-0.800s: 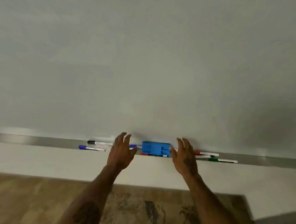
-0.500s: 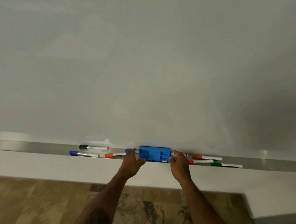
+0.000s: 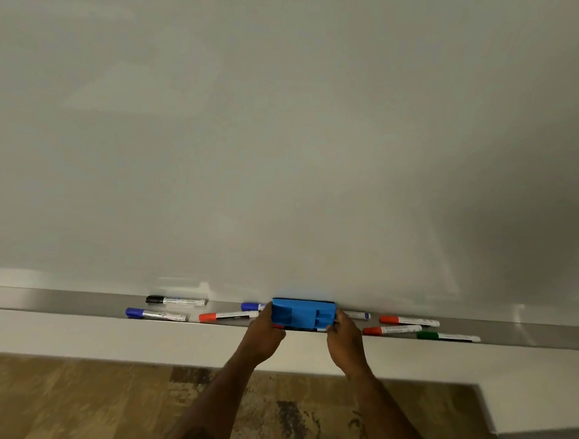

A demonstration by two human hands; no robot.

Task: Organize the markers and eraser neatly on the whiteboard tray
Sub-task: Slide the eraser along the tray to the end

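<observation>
A blue eraser [image 3: 302, 314] sits mid-way along the metal whiteboard tray [image 3: 56, 301], on top of some markers. My left hand [image 3: 263, 333] grips its left end and my right hand [image 3: 345, 339] grips its right end. Left of it lie a black-capped marker [image 3: 176, 301], a blue-capped marker [image 3: 156, 314], a red-capped marker [image 3: 228, 316] and a blue marker [image 3: 253, 306] partly under the eraser. To the right lie two red-capped markers [image 3: 409, 320] [image 3: 391, 329], a green-capped marker [image 3: 447, 337] and a blue-ended marker [image 3: 357, 314].
The whiteboard [image 3: 286, 134] fills the view above the tray. Below the tray is a pale wall band [image 3: 104, 338], then wooden floor [image 3: 66, 402]. The tray runs on to both frame edges.
Both hands went from hovering open beside the eraser to closing on its two ends. The view has shifted slightly, so the tray sits lower in frame.
</observation>
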